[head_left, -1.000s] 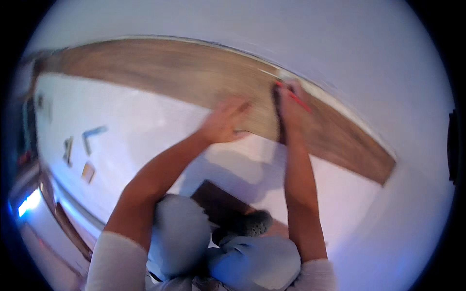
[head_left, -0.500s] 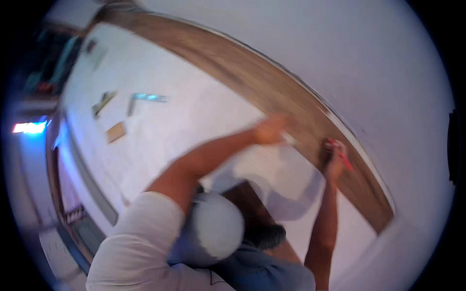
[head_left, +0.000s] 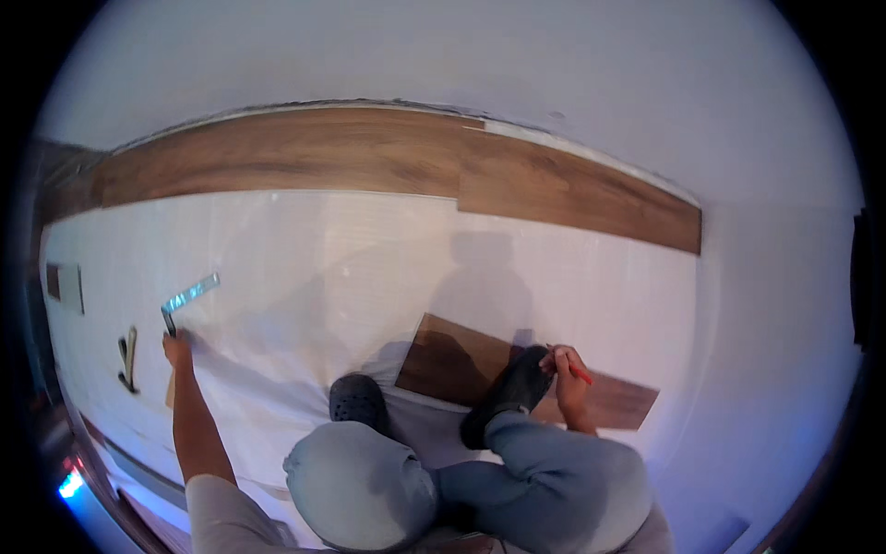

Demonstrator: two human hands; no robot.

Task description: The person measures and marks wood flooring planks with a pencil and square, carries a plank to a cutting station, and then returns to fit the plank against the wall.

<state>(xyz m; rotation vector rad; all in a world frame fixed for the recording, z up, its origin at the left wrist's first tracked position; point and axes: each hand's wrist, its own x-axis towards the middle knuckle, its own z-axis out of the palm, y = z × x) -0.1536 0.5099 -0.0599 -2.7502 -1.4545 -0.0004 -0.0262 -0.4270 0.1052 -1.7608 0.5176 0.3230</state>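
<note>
Out to the left, my left hand (head_left: 176, 347) is closed on the dark handle end of a metal try square (head_left: 192, 293), whose shiny blade angles up and to the right. A red pencil (head_left: 580, 374) is held in the fingers of my right hand (head_left: 567, 361), beside my right shoe (head_left: 509, 392). Under that shoe a loose wood-look plank (head_left: 448, 358) lies at a slant on the white sheet. Farther off, two laid planks, a left one (head_left: 305, 152) and a right one (head_left: 572, 185), run along the wall, with their facing ends slightly out of line.
White underlay sheet (head_left: 360, 263) covers the floor. Near the left hand lies a tool with a wooden handle (head_left: 129, 360), with a small tan block partly behind my forearm. Short plank offcuts (head_left: 66, 284) rest at the far left. The wall (head_left: 443, 55) curves behind the planks.
My left hand has left the plank row and reached left to the try square. My right hand, still with the red pencil, has drawn back beside my shoe. The view has turned.
</note>
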